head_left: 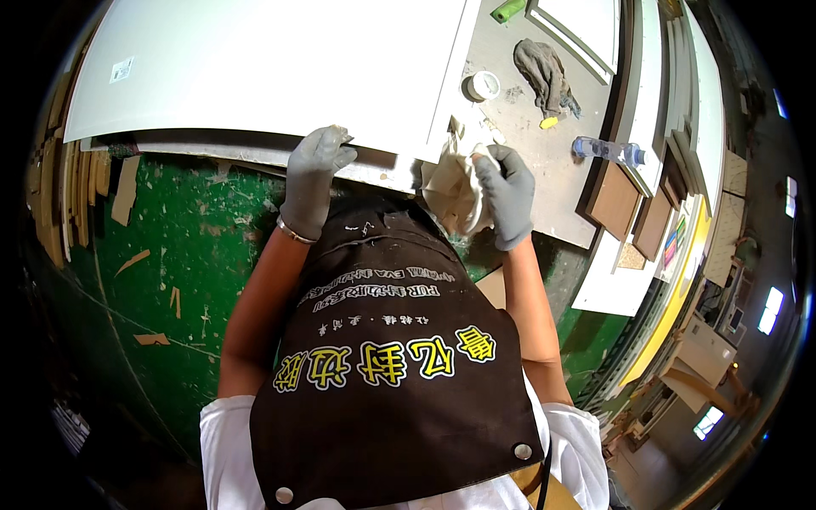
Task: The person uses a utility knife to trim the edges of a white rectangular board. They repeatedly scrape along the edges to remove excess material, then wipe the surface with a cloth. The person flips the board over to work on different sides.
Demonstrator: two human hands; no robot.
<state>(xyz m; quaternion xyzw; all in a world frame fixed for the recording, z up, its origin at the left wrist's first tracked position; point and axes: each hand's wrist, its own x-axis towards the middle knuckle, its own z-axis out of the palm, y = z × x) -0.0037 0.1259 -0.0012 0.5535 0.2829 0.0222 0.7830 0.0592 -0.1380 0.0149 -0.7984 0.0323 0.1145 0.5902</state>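
- White panel: lies flat on the grey worktop, reaching away from both hands; its near edge runs by the left hand, and its near right corner sits just left of the right hand's grip.
- Cream cloth: crumpled, pinched in the right hand and drooping to the left of that grip, beside the panel's corner.
- Grey rag: bunched on the worktop, beyond the right hand and a little to its right.
- Right hand: grey-gloved, thumb and fingers closed on the cloth.
- Left hand: grey-gloved, fingers bent at the panel's near edge, well left of the cloth; I cannot tell whether they grip anything.
- Clear bottle: right of the right hand and slightly beyond it; I cannot tell whether it stands or lies.
- White tub: round, beyond the right hand, between panel and rag.
- Green roll: farther beyond the right hand, past the tub.
- Small yellow piece: at the rag's near end, beyond the right hand and to its right.
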